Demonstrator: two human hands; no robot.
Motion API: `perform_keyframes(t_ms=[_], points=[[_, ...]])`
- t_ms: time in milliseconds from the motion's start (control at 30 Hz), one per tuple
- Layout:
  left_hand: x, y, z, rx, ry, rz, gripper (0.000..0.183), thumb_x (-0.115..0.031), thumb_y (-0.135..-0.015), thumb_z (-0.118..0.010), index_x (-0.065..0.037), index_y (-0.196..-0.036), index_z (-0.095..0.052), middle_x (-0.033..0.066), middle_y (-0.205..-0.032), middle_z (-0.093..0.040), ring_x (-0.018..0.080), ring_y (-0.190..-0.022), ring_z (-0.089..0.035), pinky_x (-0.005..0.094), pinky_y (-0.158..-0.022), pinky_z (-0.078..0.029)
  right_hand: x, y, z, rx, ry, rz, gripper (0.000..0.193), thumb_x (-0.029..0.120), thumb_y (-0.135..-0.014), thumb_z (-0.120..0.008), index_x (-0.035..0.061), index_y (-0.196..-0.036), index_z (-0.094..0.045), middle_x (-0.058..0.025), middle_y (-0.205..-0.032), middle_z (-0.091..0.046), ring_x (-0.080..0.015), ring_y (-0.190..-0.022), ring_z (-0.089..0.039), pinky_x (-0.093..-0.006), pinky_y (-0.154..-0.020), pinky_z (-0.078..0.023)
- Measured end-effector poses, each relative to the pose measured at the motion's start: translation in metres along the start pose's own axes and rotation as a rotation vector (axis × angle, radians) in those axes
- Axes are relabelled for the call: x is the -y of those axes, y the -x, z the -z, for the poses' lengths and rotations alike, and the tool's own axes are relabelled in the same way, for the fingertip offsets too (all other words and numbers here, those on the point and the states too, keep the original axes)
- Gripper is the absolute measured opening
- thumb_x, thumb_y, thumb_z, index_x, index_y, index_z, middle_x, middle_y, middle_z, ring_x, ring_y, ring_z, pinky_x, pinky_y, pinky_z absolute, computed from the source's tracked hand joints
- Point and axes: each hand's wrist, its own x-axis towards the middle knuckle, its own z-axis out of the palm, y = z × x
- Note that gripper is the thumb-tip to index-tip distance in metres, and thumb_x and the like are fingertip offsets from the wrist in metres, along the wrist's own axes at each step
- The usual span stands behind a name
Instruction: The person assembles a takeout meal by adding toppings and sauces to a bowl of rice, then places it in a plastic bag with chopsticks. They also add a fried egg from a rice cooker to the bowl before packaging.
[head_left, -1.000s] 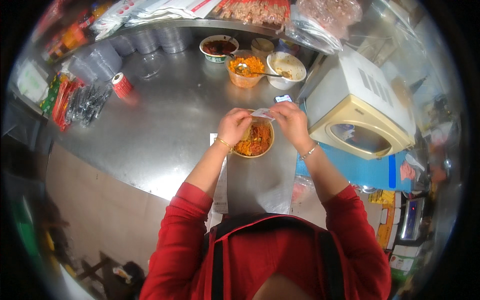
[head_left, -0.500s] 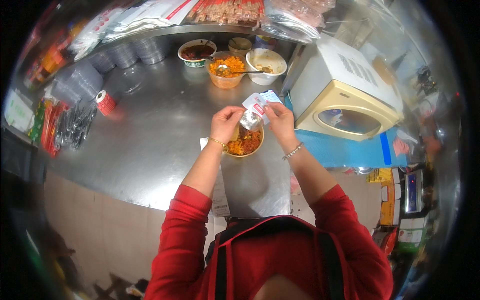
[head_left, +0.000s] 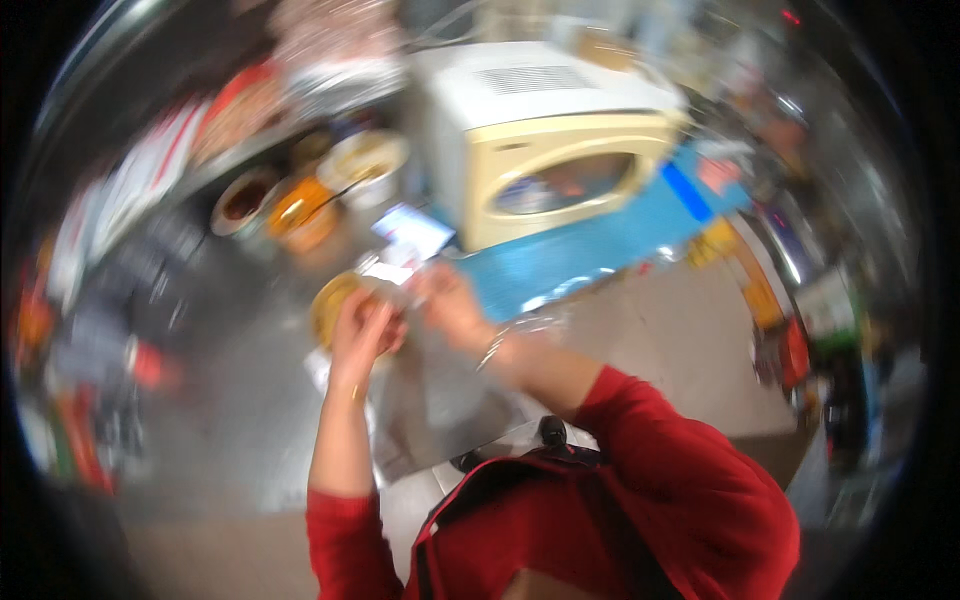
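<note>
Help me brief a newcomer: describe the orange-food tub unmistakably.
Find the white appliance with the cream front. Left of it, just past the white bowl, stands the tub. Bright orange contents distinguish it from that and the dark-filled bowl farther left.

Worktop (head_left: 245,410): looks like bare metal, smooth, with a soft sheen
Microwave (head_left: 565,118): shows a smooth casing, painted metal or plastic, impossible to say which
Microwave window (head_left: 565,184): looks glossy and reflective
Blue mat (head_left: 590,262): looks like smooth plastic, glinting along the near edge
Red sleeve (head_left: 690,450): looks like matt cloth
Bracelet (head_left: 490,350): shines like polished metal
White packet (head_left: 385,270): looks thin; paper or film, too blurred to tell
Shelf bundle (head_left: 345,55): looks wrapped in glossy, crinkled clear plastic
</note>
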Motion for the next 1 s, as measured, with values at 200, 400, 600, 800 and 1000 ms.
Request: perform_keyframes(t_ms=[200,400,600,800,1000], points=[[0.042,0.010,-0.126,-0.113,-0.235,-0.122,0.010,-0.011,-0.084,-0.060,-0.003,-0.088,-0.056,0.0055,-0.069,-0.061,0.0092,-0.052,-0.054,0.0202,-0.045,-0.041,0.023,0.076,0.104,0.011,-0.255,-0.097,0.020,0.029,-0.092,-0.052,0.0090,-0.091,-0.053,0.0004,-0.069,-0.053,-0.0069,-0.051,-0.046,-0.0217,-0.041,-0.035],[0.122,0.002,-0.307,0.148,-0.303,-0.125,0.008,-0.005,-0.083,-0.057,-0.002,-0.076,-0.055,0.0036,-0.066,-0.059,0.0070,-0.053,-0.051,0.0206,-0.047,-0.039,0.081,0.153,0.340,-0.268,-0.171,0.042,0.032,0.033,-0.096,-0.040,0.0078,-0.085,-0.056,-0.0042,-0.096,-0.056,-0.0127,-0.083,-0.052,-0.0279,-0.070,-0.043],[0.199,0.025,-0.517,0.532,-0.263,0.031,0.006,-0.009,-0.084,-0.058,-0.003,-0.082,-0.056,0.0024,-0.068,-0.059,0.0072,-0.055,-0.053,0.0203,-0.047,-0.040,0.136,0.237,0.515,-0.392,-0.124,0.086,0.038,0.035,-0.096,-0.040,0.0063,-0.091,-0.063,-0.0100,-0.136,-0.034,-0.0181,-0.118,-0.040,-0.0302,-0.098,-0.031],[0.228,0.019,-0.646,0.877,-0.336,0.166,0.008,-0.013,-0.087,-0.058,-0.005,-0.089,-0.056,0.0019,-0.072,-0.061,0.0077,-0.059,-0.056,0.0191,-0.046,-0.042,0.158,0.255,0.620,-0.618,-0.194,0.259,0.035,0.028,-0.096,-0.044,0.0006,-0.103,-0.064,-0.0082,-0.116,-0.053,-0.0158,-0.108,-0.048,-0.0297,-0.093,-0.037],[0.255,-0.002,-0.763,1.027,-0.247,0.288,0.034,-0.013,-0.081,-0.066,-0.005,-0.109,-0.048,0.0059,-0.093,-0.060,0.0112,-0.071,-0.060,0.0212,-0.049,-0.051,0.183,0.238,0.697,-0.980,-0.163,0.364,0.029,0.023,-0.093,-0.051,-0.0014,-0.105,-0.062,-0.0035,-0.096,-0.063,-0.0107,-0.088,-0.056,-0.0243,-0.078,-0.045]])
